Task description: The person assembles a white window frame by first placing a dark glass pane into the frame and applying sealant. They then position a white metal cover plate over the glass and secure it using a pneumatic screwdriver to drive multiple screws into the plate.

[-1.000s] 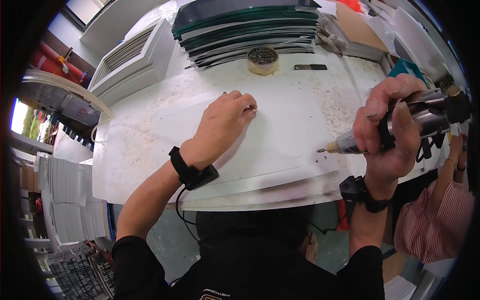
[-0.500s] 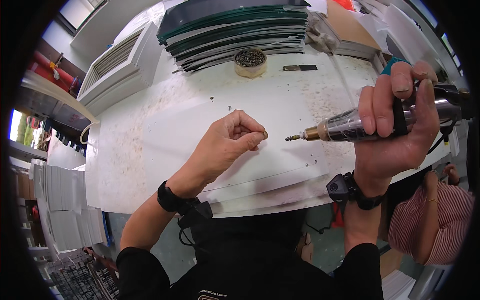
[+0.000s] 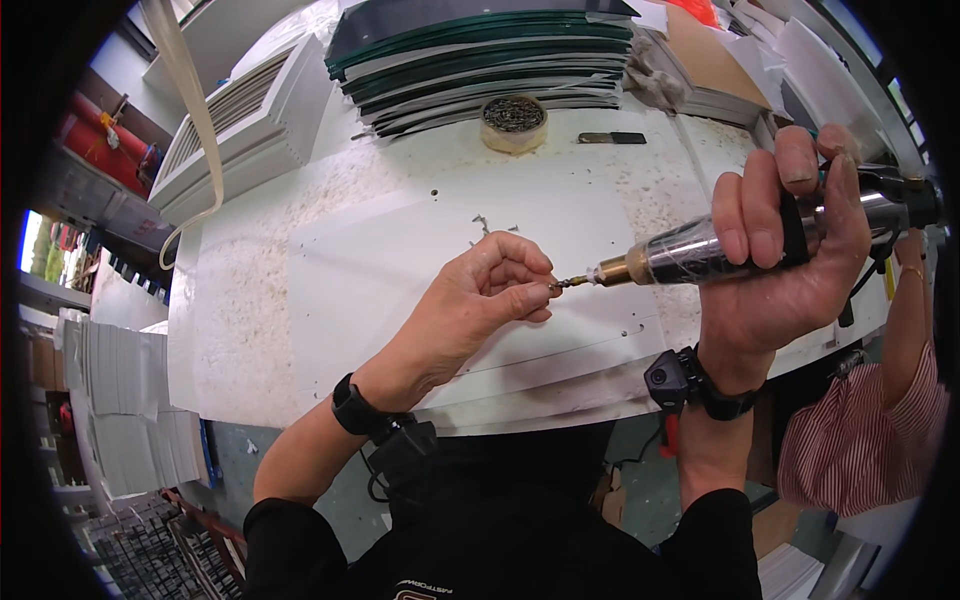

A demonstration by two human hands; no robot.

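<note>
In the head view, a person in a black short-sleeved top worked at a white, stained bench (image 3: pixel 235 330) as I looked on. The right hand (image 3: pixel 785 275) was wrapped around a shiny silver cylindrical power driver (image 3: pixel 690 250) with a brass-coloured collar, held over the bench and pointing left. Its thin dark metal bit (image 3: pixel 576 281) met the fingertips of the left hand (image 3: pixel 480 295), whose thumb and forefinger were pinched on a small metal piece (image 3: pixel 555 286) mostly hidden by them. Beneath the left hand lay a flat white sheet (image 3: pixel 365 250); just beyond the knuckles, several small grey metal screws (image 3: pixel 482 222) were scattered on it. Farther back stood a round, pale-walled tub (image 3: pixel 513 143) filled with dark small pieces, near a tall stack of green-edged dark panels (image 3: pixel 480 65). To the right, another person in a red-and-white striped shirt (image 3: pixel 850 440) stood nearby.
</note>
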